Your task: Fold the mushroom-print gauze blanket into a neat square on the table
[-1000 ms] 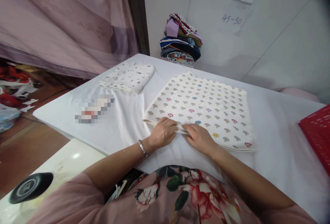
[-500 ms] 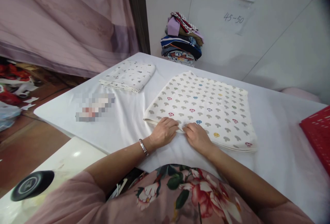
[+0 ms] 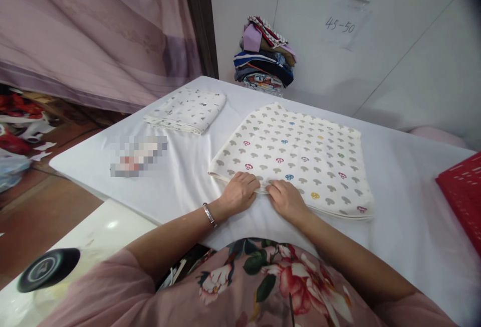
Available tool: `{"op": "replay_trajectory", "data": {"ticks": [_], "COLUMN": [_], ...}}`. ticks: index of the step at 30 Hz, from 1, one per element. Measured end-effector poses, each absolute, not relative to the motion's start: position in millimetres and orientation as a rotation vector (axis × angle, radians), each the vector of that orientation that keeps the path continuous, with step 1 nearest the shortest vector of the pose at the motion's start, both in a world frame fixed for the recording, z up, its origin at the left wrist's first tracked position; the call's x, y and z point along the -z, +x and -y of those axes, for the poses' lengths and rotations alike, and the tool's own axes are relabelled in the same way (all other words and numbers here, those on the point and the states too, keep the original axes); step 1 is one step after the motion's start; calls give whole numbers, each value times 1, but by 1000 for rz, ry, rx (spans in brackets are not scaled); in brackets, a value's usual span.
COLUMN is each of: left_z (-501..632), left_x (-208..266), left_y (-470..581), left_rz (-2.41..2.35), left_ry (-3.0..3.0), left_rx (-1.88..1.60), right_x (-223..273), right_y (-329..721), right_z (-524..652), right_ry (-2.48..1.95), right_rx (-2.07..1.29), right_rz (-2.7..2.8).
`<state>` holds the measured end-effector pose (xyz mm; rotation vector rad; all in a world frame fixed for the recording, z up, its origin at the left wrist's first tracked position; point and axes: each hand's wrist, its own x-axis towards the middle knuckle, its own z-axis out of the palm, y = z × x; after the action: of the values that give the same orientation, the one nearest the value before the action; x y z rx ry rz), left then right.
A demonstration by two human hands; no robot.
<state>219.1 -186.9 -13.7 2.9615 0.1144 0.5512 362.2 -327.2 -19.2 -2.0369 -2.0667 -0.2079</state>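
A folded white cloth (image 3: 300, 156) printed with grey and coloured mushrooms lies flat on the table in front of me. My left hand (image 3: 240, 192), with a silver bracelet at the wrist, has its curled fingers closed on the cloth's near edge. Just to its right, my right hand (image 3: 286, 200) pinches the same edge, a small gap apart from the left. The fingertips of both hands are partly hidden. Farther back on the left lies a second folded cloth (image 3: 188, 110), white with small dark prints.
The white-covered table (image 3: 406, 206) carries a blurred-out item (image 3: 139, 156) at left. A red basket (image 3: 462, 196) stands at the right edge. Behind the table rises a stack of folded clothes (image 3: 265, 58) against the wall. A dark round-ended object (image 3: 48, 269) is at lower left.
Both hands stay at the cloth's near edge, almost unmoved. The raised bit of edge between them now lies a little flatter.
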Motion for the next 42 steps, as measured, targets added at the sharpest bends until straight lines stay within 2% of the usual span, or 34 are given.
{"op": "replay_trajectory", "data": {"ticks": [14, 28, 38, 42], "left_z": [182, 173, 174, 182], "left_x": [12, 18, 8, 5], "left_y": [221, 228, 225, 223], "left_rz": [-47, 89, 131, 218], "left_ry": [2937, 2834, 2842, 2825], "left_rx": [-478, -692, -612, -535], "right_x": [21, 22, 7, 0], "right_y": [369, 453, 458, 473], "right_z": [348, 551, 532, 546], "right_ry": [-2006, -2473, -2472, -2485], "right_rx": [227, 461, 387, 481], "right_rz": [2063, 1537, 1605, 1563]}}
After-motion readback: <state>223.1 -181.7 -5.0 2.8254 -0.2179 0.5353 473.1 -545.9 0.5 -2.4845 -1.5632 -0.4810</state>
